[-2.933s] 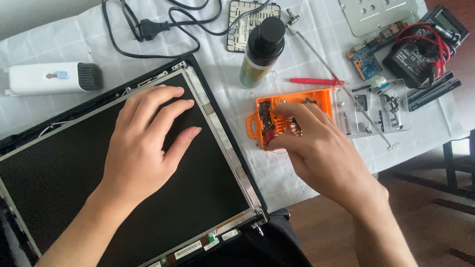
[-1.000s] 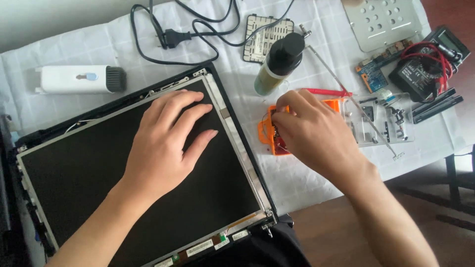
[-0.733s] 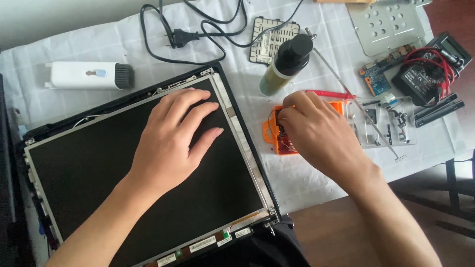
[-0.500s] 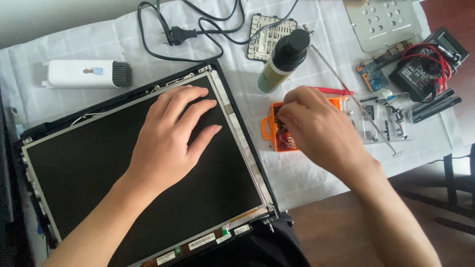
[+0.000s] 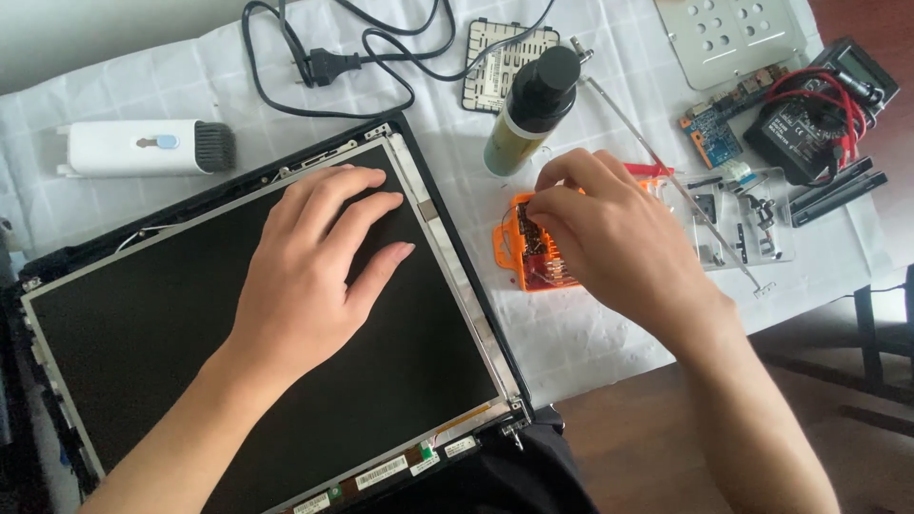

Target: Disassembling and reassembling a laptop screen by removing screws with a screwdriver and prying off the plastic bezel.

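Note:
My left hand lies flat, fingers apart, on the dark screen panel of an opened laptop lid with a bare metal frame. My right hand hovers over an orange screwdriver bit case, its fingertips pinched among the bits at the case's upper part. Whether a bit is held between the fingers is hidden. A red-handled tool peeks out just beyond the right hand's knuckles.
A green bottle with a black cap stands just behind the bit case. A white brush tool, a black power cable, a metal plate, a circuit board, a multimeter and small parts lie on the white cloth.
The view has shifted slightly. My right hand has moved up the bit case and closed its fingertips among the bits. My left hand stays flat on the screen.

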